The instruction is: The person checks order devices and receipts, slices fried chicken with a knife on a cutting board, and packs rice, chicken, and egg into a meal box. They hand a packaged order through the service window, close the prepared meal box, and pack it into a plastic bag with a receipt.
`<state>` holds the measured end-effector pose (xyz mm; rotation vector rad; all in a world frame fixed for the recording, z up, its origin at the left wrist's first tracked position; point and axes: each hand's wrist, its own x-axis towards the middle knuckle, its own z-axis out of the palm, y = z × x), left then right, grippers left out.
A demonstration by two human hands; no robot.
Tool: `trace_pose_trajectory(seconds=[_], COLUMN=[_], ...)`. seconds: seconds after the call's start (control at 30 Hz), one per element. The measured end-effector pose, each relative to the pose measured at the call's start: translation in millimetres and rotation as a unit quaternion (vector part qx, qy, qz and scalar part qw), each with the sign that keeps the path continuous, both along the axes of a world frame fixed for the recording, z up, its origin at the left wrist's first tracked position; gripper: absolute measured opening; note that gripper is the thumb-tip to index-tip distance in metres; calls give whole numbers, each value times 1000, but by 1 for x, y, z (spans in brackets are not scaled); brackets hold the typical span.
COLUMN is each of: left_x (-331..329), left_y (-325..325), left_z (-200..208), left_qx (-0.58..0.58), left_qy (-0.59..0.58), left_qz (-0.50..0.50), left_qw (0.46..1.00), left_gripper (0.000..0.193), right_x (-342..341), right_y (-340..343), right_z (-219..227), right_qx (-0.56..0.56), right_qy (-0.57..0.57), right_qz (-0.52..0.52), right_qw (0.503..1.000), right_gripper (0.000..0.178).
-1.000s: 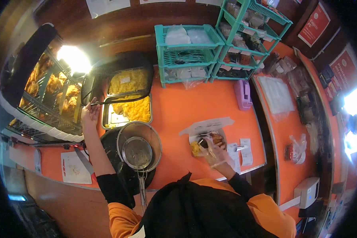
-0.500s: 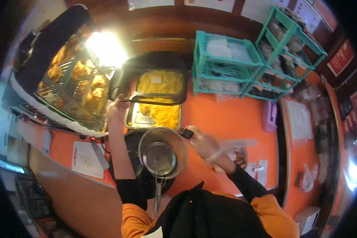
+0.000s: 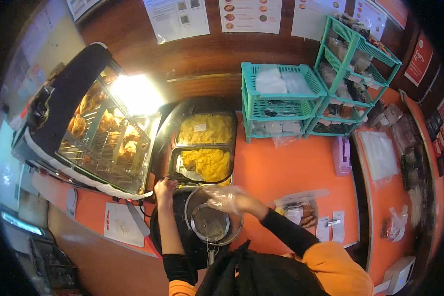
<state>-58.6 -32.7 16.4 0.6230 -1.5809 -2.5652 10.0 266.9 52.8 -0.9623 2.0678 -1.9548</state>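
My left hand (image 3: 165, 190) is closed on the near left corner of a see-through, dark-edged lid (image 3: 158, 157). Beneath that lid sit two metal trays of yellow food, a far one (image 3: 204, 129) and a near one (image 3: 205, 164). In a clear plastic glove, my right hand (image 3: 227, 199) reaches left over a metal pot (image 3: 237, 232), fingers stretched out and slightly blurred; nothing shows in them. A round wire strainer (image 3: 209, 222) rests in the pot, its handle toward me. The pot's own handle is hidden.
At left stands a lit glass warmer (image 3: 103, 133) with fried pieces. A knife (image 3: 138, 217) lies by a white board (image 3: 121, 224). Opened packaging with brown food (image 3: 301, 212) and paper slips (image 3: 330, 226) lie right. Green racks (image 3: 283, 98) and a pink tape dispenser (image 3: 341, 156) stand behind.
The lid has come down toward me over both trays, with my left hand at its edge. My right hand has moved left from the pot's black handle to above the pot. My view has shifted up.
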Motion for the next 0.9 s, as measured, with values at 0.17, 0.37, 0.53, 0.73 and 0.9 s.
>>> trace_pose_trajectory(seconds=[0.17, 0.37, 0.53, 0.73, 0.9], left_x=[-6, -10, -3, -3, 24], left_y=[13, 37, 33, 44, -56], left_z=[-20, -5, -5, -42, -84], left_qx=[9, 33, 34, 15, -6], left_qy=[-50, -38, 1, -109, 45], left_qz=[39, 49, 23, 19, -66], left_qw=[998, 997, 999, 994, 997], left_gripper=[10, 10, 10, 10, 20], right_x=[21, 38, 46, 64, 64], right_y=[52, 56, 31, 49, 14], right_z=[42, 55, -9, 0, -10], right_qx=[276, 360, 364, 386, 321], right_qy=[155, -25, 147, 35, 187], right_qz=[-157, -271, -364, -302, -311], right_qw=[936, 893, 845, 871, 875], right_gripper=[38, 38, 29, 27, 22])
